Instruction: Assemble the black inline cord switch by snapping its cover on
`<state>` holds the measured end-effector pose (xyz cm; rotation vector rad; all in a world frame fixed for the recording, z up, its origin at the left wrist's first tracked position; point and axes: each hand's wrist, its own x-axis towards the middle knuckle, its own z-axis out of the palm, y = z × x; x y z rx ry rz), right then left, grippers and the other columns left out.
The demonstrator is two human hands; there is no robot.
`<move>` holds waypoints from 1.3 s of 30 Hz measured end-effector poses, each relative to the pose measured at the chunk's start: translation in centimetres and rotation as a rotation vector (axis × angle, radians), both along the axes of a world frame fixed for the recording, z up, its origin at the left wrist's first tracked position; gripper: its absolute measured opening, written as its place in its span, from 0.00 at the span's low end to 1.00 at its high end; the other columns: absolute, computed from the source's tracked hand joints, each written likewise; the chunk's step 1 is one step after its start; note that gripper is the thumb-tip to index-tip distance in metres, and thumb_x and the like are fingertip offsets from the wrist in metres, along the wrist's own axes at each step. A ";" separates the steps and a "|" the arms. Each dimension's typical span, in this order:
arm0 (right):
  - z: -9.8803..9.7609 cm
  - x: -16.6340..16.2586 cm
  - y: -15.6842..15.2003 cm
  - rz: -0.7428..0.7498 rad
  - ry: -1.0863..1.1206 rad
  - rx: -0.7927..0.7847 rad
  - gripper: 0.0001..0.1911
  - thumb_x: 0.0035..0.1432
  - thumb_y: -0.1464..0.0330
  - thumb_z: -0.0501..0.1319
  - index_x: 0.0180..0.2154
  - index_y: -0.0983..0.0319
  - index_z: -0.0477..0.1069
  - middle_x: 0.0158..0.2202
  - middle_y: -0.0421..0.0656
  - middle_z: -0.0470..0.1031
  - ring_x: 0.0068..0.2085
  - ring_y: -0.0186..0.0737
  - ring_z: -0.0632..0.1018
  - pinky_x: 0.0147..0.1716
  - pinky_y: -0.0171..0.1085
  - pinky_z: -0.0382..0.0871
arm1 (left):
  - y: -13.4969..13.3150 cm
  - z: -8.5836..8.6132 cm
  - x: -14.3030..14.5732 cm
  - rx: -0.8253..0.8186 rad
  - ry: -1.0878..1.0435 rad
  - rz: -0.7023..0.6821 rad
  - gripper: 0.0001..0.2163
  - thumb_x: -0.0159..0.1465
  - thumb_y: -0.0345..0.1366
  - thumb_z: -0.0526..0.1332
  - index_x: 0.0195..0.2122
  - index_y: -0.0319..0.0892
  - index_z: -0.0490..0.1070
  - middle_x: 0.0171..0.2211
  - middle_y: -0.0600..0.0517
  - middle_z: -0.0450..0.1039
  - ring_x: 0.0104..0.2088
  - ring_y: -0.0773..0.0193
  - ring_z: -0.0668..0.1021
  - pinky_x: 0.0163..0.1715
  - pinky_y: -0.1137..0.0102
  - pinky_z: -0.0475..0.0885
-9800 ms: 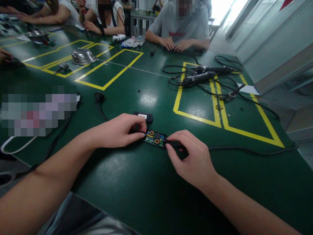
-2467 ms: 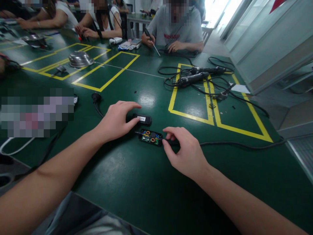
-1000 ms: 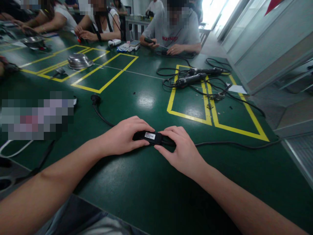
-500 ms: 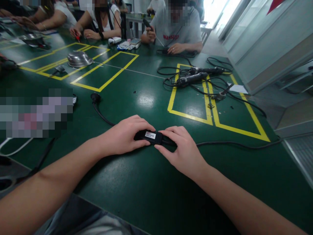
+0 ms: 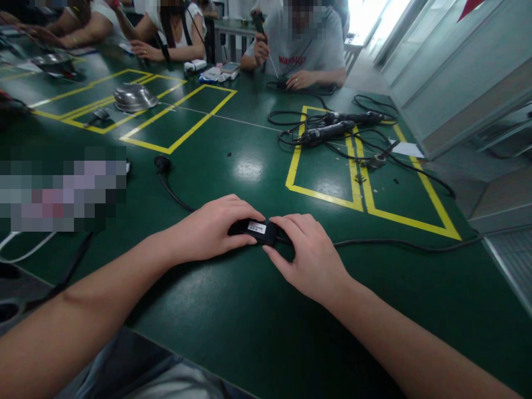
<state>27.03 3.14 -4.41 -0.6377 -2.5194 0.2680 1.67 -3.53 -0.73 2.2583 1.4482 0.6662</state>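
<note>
Clasps black case (image 5: 270,235), white-labelled side up, at opposite ends with left hand (image 5: 214,226) and right hand (image 5: 311,252), inward from near edge of green table (image 5: 199,310).

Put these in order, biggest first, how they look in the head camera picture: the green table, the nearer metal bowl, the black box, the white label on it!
1. green table
2. nearer metal bowl and black box: can't rank, as the left hand hides part of the box
3. white label
</note>
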 end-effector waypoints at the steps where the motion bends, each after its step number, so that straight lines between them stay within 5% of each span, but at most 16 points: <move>1: 0.0 0.0 0.0 0.012 0.008 0.003 0.18 0.70 0.67 0.68 0.58 0.65 0.76 0.51 0.55 0.84 0.48 0.57 0.82 0.43 0.52 0.78 | 0.0 0.0 0.0 -0.004 0.003 0.001 0.15 0.72 0.37 0.72 0.58 0.43 0.80 0.52 0.46 0.85 0.53 0.53 0.83 0.56 0.59 0.77; 12: -0.1 0.2 0.1 0.027 0.053 0.027 0.15 0.73 0.67 0.67 0.57 0.64 0.79 0.52 0.54 0.85 0.49 0.54 0.83 0.43 0.49 0.77 | 0.0 -0.2 0.5 -0.012 0.029 -0.031 0.15 0.80 0.40 0.61 0.63 0.44 0.78 0.56 0.47 0.86 0.53 0.54 0.84 0.56 0.59 0.77; 18: -0.3 0.3 0.2 0.006 0.067 0.038 0.14 0.74 0.67 0.66 0.57 0.62 0.81 0.51 0.53 0.85 0.48 0.54 0.83 0.44 0.50 0.77 | 0.1 -0.3 0.5 0.019 0.051 -0.059 0.20 0.72 0.42 0.72 0.63 0.45 0.78 0.57 0.47 0.86 0.54 0.51 0.83 0.57 0.58 0.78; 22: -0.2 0.2 0.2 0.007 0.066 0.040 0.14 0.75 0.66 0.65 0.57 0.63 0.81 0.50 0.54 0.85 0.47 0.53 0.83 0.44 0.50 0.78 | 0.1 -0.6 0.5 0.022 0.062 -0.045 0.16 0.74 0.35 0.69 0.62 0.44 0.78 0.55 0.48 0.87 0.53 0.53 0.84 0.56 0.59 0.78; 39: -0.1 0.3 0.2 0.012 0.069 0.043 0.14 0.75 0.66 0.65 0.56 0.65 0.81 0.50 0.54 0.86 0.47 0.53 0.83 0.42 0.49 0.77 | 0.0 -0.6 0.5 0.059 0.092 -0.058 0.16 0.76 0.38 0.67 0.63 0.43 0.78 0.55 0.47 0.87 0.52 0.53 0.84 0.56 0.60 0.78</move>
